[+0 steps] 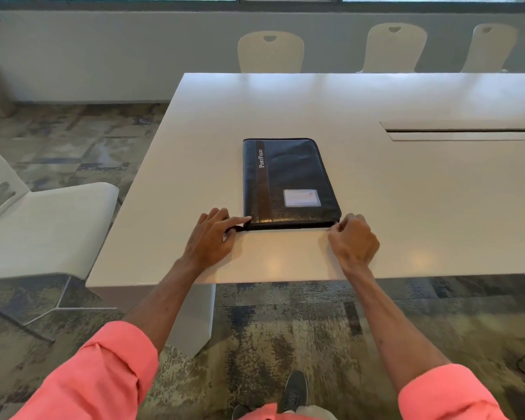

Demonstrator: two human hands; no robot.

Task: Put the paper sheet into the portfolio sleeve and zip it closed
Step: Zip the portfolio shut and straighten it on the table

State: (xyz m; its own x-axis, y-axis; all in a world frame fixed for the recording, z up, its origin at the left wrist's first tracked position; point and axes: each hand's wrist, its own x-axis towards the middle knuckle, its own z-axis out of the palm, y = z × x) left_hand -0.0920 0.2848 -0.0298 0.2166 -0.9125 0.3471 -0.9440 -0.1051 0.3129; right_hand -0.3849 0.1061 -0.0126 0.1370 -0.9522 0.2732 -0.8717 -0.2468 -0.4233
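A black portfolio (288, 180) with a brown stripe, the word "PortFolio" and a clear card window lies folded shut on the white table (406, 207). My left hand (211, 234) rests at its near left corner, index finger on the cover edge and thumb on a black tab sticking out there. My right hand (352, 237) sits at the near right corner, fingers pinched at the zipper edge; the zipper pull itself is hidden by the fingers. No paper sheet is visible.
A cable slot (458, 131) is set into the table at the right. White chairs stand at the far side (270, 51) and to my left (43, 225). The near table edge runs just below my wrists.
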